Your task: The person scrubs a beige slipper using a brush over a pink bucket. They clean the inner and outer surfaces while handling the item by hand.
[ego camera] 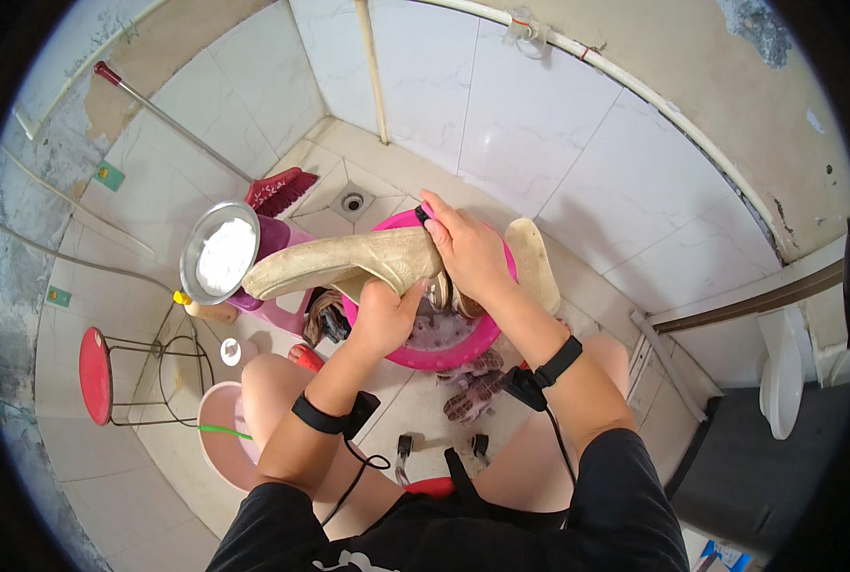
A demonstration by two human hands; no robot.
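My left hand [382, 314] grips a beige shoe [346, 257] by its opening. The shoe is held sideways above a bright pink basin [432, 357], its toe pointing left. My right hand [475, 254] is closed around a small brush [423, 212] with pink and black parts, at the heel end of the shoe. Most of the brush is hidden by my fingers. Foamy water [442, 329] fills the basin, and part of another shoe [439, 292] shows in it. A pale insole [535, 264] leans at the basin's right side.
A metal bowl [187, 247] of white stuff rests on a purple-pink stool [292, 300] at left. Nearby are a yellow-capped bottle [214, 312], a tipped red-seated stool [96, 375], a pink bucket [214, 457] and a broom [274, 191]. Patterned cloth [471, 397] lies below the basin.
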